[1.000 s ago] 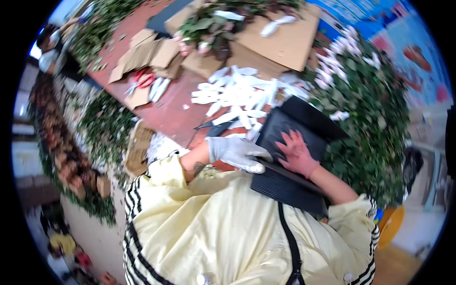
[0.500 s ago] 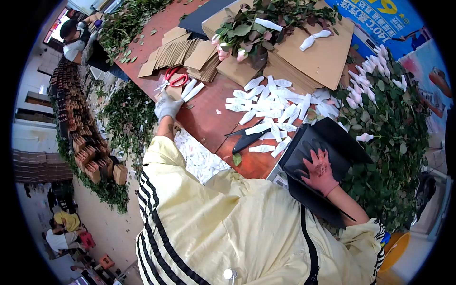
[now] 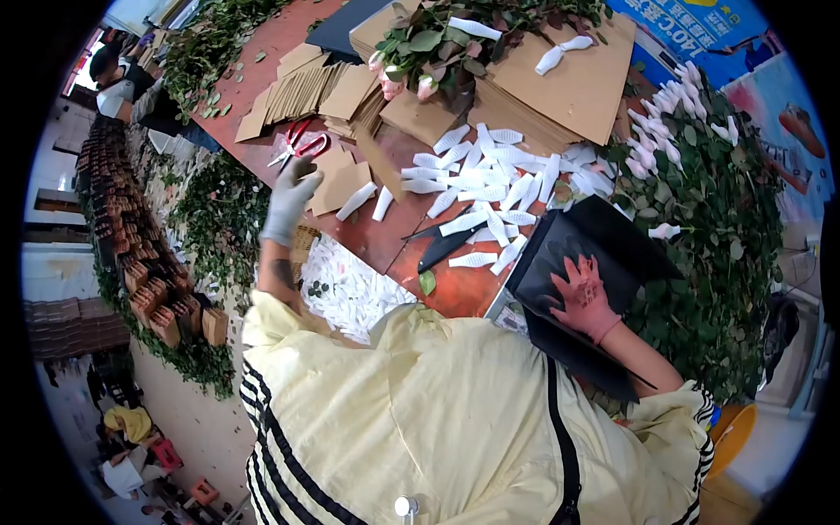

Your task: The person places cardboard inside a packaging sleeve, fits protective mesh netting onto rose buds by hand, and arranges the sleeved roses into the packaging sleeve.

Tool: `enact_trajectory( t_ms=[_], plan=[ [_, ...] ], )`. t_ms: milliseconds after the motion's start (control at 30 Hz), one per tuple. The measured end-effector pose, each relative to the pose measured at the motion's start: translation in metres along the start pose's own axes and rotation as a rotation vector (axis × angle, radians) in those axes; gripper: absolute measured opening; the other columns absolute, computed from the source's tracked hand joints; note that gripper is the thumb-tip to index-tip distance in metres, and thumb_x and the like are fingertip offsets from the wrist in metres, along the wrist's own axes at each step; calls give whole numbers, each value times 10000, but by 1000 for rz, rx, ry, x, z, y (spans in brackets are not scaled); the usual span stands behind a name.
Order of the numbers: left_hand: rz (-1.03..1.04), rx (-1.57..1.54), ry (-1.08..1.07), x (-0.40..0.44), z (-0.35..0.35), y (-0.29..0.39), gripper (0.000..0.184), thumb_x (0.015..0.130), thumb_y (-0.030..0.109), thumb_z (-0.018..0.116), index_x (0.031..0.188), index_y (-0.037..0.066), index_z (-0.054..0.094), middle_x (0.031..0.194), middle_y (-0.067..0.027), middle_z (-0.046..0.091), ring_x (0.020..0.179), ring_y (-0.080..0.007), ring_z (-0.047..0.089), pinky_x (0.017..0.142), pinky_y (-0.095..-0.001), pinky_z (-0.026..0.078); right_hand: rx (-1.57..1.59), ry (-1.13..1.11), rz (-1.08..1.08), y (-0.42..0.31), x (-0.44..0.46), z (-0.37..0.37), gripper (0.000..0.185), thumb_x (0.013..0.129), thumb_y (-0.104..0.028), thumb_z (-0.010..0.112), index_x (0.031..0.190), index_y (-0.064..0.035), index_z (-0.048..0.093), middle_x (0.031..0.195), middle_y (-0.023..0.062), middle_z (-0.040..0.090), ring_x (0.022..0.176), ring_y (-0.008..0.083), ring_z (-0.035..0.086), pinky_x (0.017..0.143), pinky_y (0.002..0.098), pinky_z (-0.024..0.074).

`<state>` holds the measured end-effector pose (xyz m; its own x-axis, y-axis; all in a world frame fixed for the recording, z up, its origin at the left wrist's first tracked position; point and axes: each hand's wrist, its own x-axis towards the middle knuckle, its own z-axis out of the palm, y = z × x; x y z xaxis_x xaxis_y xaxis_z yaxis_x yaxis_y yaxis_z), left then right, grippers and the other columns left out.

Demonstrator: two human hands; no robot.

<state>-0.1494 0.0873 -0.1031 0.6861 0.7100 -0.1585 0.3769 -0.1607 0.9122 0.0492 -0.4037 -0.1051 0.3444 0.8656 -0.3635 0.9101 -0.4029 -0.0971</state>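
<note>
My left hand (image 3: 293, 199), in a pale grey glove, hovers at the table's left edge, its fingers loosely apart and holding nothing visible. Close by lie red-handled scissors (image 3: 300, 143) and a flat cardboard piece (image 3: 339, 185). Another narrow cardboard piece (image 3: 379, 163) stands tilted and blurred to the right of the hand; whether it touches the table I cannot tell. My right hand (image 3: 584, 297), in a pink glove, rests flat with spread fingers on a black hinged panel (image 3: 547, 254). White mesh sleeves (image 3: 490, 179) are heaped between the hands.
Cardboard stacks (image 3: 551, 92) and pink roses (image 3: 426, 86) occupy the table's back. Sleeved roses (image 3: 652, 140) are massed at right. A black tool (image 3: 442, 248) lies among the sleeves. A container of white sleeves (image 3: 354, 289) is before me. A person (image 3: 122, 87) stands far left.
My left hand has drawn back slightly left from the cardboard and loose sleeves. A tilted cardboard piece now appears right of it, and the sleeves there have shifted. My right hand stays on the panel.
</note>
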Motion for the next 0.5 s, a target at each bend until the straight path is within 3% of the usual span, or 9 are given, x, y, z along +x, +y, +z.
enact_trajectory(
  t_ms=[67,133,233,300,400,433,467,500],
  plan=[
    [125,28,90,-7,48,-27,544,869,296,605,1304,0,463,1189,-146,570,1054,-169,553,875,-295,460,-10,4,-4,-1,1,-3,634,709,-444,685,1237,-137,512,1341,245,382,1271,461,310,1086,573,166],
    [60,150,132,-27,96,-15,583,862,324,609,1318,0,446,1188,-178,571,1092,-218,553,934,-330,436,-2,9,1,-2,1,-5,629,707,-443,686,1228,-132,520,1342,245,387,1270,457,316,1084,570,178],
    [207,370,128,-36,139,0,702,790,381,664,1340,17,422,1261,-215,519,1166,-288,516,979,-377,405,-56,16,0,-3,2,-10,597,753,-479,639,1246,-161,530,1348,225,411,1263,434,356,1083,544,192],
    [341,845,-31,-40,148,23,823,699,426,702,1355,31,400,1340,-237,438,1243,-347,433,1028,-415,352,-68,-4,-4,-4,1,-11,592,767,-488,621,1252,-163,528,1357,221,404,1267,436,355,1085,543,188],
    [286,1035,-217,-32,157,26,876,636,444,714,1358,62,397,1373,-234,391,1268,-373,377,1053,-426,314,-13,56,-29,-2,1,-5,609,737,-463,660,1236,-141,527,1338,244,400,1257,466,335,1079,570,185],
    [327,1046,-192,-29,159,22,770,676,373,699,1338,89,427,1333,-210,442,1222,-344,439,1001,-407,377,-7,32,-21,-1,1,-6,588,759,-474,635,1236,-146,533,1346,238,397,1268,461,329,1080,569,179],
    [340,1051,-198,-24,159,19,770,676,373,699,1338,89,427,1333,-210,442,1222,-344,439,1001,-407,377,-1,38,-9,-2,1,-9,588,759,-474,635,1236,-146,533,1346,238,397,1268,461,329,1080,569,179],
    [382,1021,-148,-18,157,15,656,704,299,667,1293,90,466,1260,-186,505,1152,-328,494,960,-407,406,-50,17,-20,-3,0,-12,588,778,-498,604,1254,-162,523,1352,221,403,1273,442,338,1081,556,185]
  ],
)
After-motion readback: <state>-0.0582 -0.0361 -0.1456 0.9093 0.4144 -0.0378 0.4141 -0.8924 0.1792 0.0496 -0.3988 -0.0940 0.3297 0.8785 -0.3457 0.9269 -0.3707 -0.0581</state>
